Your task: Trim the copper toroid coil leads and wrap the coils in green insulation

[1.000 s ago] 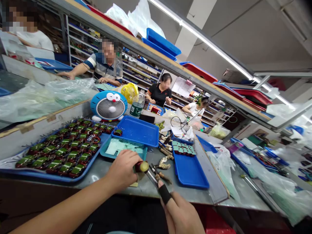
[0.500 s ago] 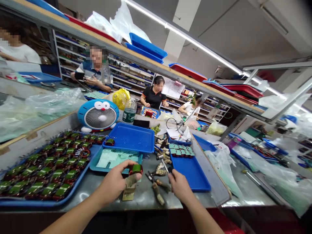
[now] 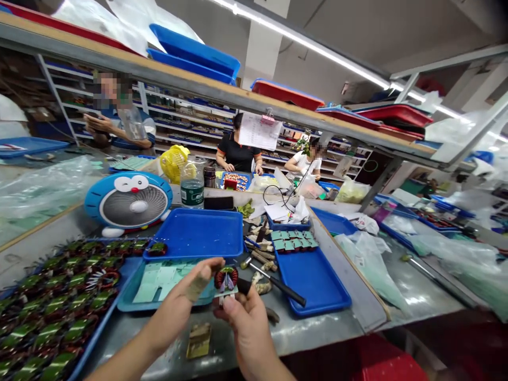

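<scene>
The left hand (image 3: 180,312) and right hand (image 3: 248,330) pinch a copper-wound coil (image 3: 226,279) firmly from either side, its pins pointing down, just above the edge of a teal tray (image 3: 126,302) of paper slips. A black-handled hammer (image 3: 278,288) lies close beside the right hand, and a blue tray (image 3: 102,307) of green-topped coils sits left on the desk (image 3: 313,338).

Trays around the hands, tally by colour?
Blue plastic trays: 3 (rows of green-topped coils, large one straight ahead, one to the right)
Teal plastic tray with paper cards: 1
Total: 4
</scene>
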`<state>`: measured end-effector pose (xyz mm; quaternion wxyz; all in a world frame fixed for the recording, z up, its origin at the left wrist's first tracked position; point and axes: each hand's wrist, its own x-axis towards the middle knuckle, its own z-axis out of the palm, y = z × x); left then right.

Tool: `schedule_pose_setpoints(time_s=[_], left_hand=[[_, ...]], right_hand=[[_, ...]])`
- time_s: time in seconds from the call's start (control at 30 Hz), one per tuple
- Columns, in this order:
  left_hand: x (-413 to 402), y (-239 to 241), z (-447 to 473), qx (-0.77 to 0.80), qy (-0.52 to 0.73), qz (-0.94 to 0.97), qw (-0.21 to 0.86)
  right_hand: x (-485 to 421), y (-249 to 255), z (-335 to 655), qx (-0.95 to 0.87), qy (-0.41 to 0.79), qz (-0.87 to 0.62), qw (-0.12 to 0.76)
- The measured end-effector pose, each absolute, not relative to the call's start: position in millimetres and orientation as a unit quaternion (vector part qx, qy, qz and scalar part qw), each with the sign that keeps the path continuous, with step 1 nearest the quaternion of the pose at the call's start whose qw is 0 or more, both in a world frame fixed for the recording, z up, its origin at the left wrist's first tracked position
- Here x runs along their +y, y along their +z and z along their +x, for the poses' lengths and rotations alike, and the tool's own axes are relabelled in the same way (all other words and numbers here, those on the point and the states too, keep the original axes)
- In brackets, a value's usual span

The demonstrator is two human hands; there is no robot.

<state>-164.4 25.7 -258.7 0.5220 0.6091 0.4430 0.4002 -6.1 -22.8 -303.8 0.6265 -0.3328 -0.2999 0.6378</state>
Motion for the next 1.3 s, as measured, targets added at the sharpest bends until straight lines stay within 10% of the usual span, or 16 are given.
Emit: schedule_pose_setpoints(time_s=[0.33, 1.3], left_hand=[[54, -281, -158, 0.362, 0.359, 0.849, 0.138], [76, -295, -131, 0.347, 0.342, 0.870, 0.081]], right_hand=[[-22, -304, -2, -0.238, 0.639, -0.328, 0.654], [-5, -309, 39, -0.351, 0.513, -0.461, 0.633]])
